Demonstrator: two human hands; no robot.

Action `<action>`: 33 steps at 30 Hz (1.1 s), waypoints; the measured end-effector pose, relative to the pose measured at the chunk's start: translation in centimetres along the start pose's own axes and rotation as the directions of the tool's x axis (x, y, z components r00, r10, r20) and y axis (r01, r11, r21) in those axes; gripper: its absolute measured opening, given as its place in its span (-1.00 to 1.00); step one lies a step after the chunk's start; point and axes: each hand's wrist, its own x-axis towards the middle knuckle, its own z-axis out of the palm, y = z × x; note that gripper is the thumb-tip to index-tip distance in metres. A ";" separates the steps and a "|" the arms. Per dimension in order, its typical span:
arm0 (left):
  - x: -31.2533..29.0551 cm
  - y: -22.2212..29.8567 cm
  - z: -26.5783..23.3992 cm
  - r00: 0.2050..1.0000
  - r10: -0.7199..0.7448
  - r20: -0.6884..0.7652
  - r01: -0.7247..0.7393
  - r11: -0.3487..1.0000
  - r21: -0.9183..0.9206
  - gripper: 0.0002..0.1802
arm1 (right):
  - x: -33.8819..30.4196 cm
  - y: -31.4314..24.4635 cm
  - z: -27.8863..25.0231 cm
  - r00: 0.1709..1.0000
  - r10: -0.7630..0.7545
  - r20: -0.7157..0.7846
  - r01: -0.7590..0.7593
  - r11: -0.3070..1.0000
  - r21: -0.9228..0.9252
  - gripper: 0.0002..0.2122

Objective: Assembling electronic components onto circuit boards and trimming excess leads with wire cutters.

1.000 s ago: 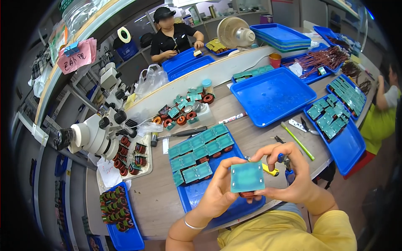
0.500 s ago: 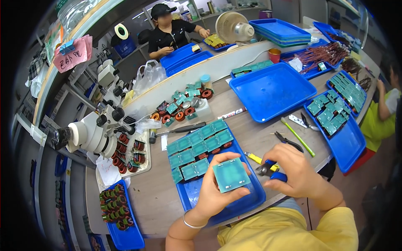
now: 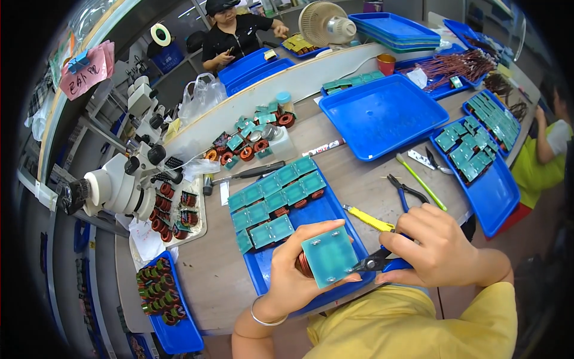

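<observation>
My left hand (image 3: 286, 278) grips a square green circuit board (image 3: 330, 256) by its edges, tilted up, with a copper-wound coil (image 3: 304, 264) showing beneath it. Blue-handled side cutters (image 3: 375, 262) are held in my right hand (image 3: 439, 246). Their jaws reach the board's lower right corner, by a soldered spot; whether they have closed on a lead is too small to tell. Under my hands lies a blue tray (image 3: 317, 216), where several more green boards (image 3: 272, 194) on coils stand in rows.
A yellow utility knife (image 3: 371, 219), pliers (image 3: 406, 191) and a green pen-like stick (image 3: 421, 182) lie beyond my right hand. White microscopes (image 3: 110, 188) stand at left. Further off are a large blue tray (image 3: 382, 119), a tray of boards (image 3: 490, 185) and a co-worker (image 3: 239, 39).
The side cutters in my right hand have moved left from beside the board to its lower right corner. The board has turned slightly in my left hand, showing more of the coil.
</observation>
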 end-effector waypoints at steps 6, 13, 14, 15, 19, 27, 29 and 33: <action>-0.3 -0.1 -0.5 0.999 0.032 0.012 -0.033 0.994 0.100 -0.24 | 0.2 -0.3 -0.5 0.999 -0.017 0.038 0.020 0.998 -0.058 -0.57; -0.3 0.2 -0.5 0.999 0.009 0.033 -0.012 0.994 0.108 -0.23 | 0.2 -0.4 -0.7 0.998 -0.023 0.054 0.027 0.998 -0.062 -0.58; -0.3 0.2 -0.5 0.999 0.020 0.036 -0.024 0.994 0.104 -0.23 | 0.2 -0.4 -0.6 0.998 -0.025 0.049 0.027 0.998 -0.054 -0.58; -0.4 0.2 -0.5 0.999 0.032 0.039 -0.036 0.994 0.100 -0.23 | 0.2 -0.4 -0.6 0.999 -0.026 0.045 0.028 0.999 -0.046 -0.58; -0.5 0.5 -0.5 0.999 0.017 0.040 -0.021 0.994 0.104 -0.24 | 0.2 -0.5 -0.6 0.998 -0.020 0.057 0.022 0.999 -0.036 -0.58; -0.5 0.8 -0.5 0.998 -0.006 0.065 0.002 0.998 0.065 -0.28 | 0.3 -1.0 -0.8 0.996 -0.030 0.079 0.036 0.997 -0.068 -0.59; -0.5 0.7 -0.5 0.998 0.006 0.063 -0.011 0.997 0.078 -0.28 | 0.5 -1.1 -1.0 0.995 -0.029 0.092 0.036 0.996 -0.083 -0.59; -0.6 0.8 -0.7 0.996 0.013 0.089 -0.019 0.998 0.067 -0.31 | 0.6 -1.1 -1.0 0.993 -0.040 0.109 0.053 0.992 -0.116 -0.60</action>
